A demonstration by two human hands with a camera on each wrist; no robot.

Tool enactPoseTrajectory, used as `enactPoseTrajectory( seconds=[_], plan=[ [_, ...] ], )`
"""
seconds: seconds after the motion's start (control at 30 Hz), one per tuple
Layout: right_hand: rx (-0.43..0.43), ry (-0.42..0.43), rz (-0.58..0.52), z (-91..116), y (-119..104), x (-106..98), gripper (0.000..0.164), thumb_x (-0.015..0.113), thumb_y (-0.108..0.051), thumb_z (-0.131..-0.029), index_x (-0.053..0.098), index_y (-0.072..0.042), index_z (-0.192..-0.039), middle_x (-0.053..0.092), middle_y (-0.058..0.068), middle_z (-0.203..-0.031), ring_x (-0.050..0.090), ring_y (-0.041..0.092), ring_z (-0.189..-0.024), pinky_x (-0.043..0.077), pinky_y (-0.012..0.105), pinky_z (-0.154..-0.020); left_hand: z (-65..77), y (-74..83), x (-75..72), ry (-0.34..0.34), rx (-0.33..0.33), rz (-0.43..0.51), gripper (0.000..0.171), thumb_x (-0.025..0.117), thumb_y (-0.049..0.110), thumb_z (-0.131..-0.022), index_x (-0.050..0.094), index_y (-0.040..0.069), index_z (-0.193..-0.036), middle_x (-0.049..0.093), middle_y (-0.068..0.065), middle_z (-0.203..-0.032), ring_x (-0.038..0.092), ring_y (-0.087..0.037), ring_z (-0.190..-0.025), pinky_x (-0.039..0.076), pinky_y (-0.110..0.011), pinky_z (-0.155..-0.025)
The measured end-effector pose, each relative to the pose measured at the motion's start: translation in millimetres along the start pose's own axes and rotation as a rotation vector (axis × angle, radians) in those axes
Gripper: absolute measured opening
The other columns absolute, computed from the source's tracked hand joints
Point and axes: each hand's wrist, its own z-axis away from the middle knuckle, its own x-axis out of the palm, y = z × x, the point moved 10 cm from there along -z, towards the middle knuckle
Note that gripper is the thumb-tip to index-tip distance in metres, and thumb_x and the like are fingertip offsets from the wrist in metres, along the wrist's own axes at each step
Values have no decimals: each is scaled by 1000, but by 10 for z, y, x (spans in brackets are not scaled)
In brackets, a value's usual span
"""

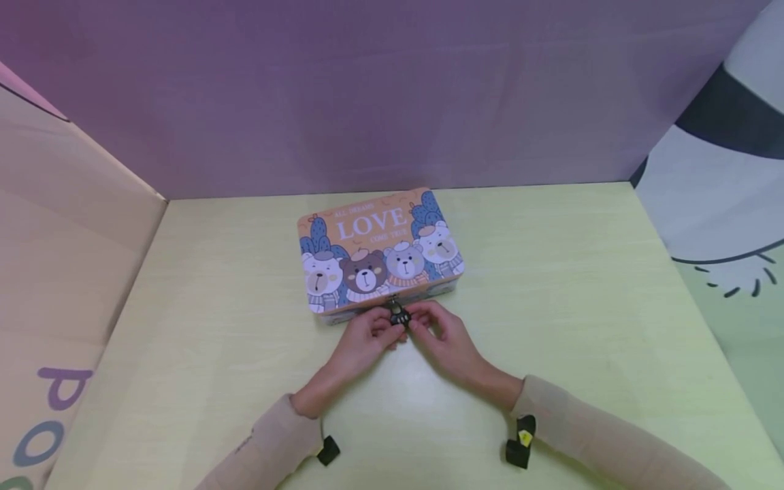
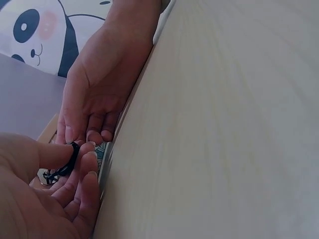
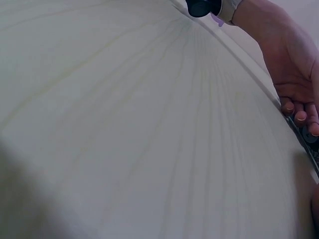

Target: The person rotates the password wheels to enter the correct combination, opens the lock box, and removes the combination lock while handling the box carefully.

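Black lock (image 1: 400, 317) is pinched by left hand (image 1: 365, 339) and right hand (image 1: 452, 344) at this round-cornered tin (image 1: 366, 273), LOVE lettering (image 1: 372, 223) head-view only btw.

the black lock (image 1: 401, 316) is partly hidden by the left grip (image 1: 365, 342) and right grip (image 1: 449, 342), its pale marks too small to read; in the head view, the bench (image 1: 588, 299) runs off the bottom edge.

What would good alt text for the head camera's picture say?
A person's left hand and right hand pinch a small black padlock at the front of a bear-printed box marked LOVE, on a pale table before a purple backdrop.
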Motion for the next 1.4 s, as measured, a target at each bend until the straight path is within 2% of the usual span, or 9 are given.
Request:
enactPoseTrajectory(
  seconds=[0.9, 1.4],
  plan=[
    [-16, 0, -3, -5, -3, -2, 25, 62, -3, -99, 64, -3, -125, 69, 8, -108, 64, 24, -99, 55, 27, -93, 11, 12, 3, 19, -19, 11, 16, 64, 5, -99, 66, -4, -113, 75, -11, -93, 72, -20, -84, 63, -30, -78],
    [-13, -3, -7, -2, -2, -1, 26, 62, -2, -99, 63, -3, -125, 69, 8, -108, 64, 23, -99, 56, 27, -93, 5, 3, 14, 9, -31, 38, 18, 64, 4, -99, 66, -5, -114, 75, -12, -94, 73, -21, -86, 63, -31, -79]
  ],
)
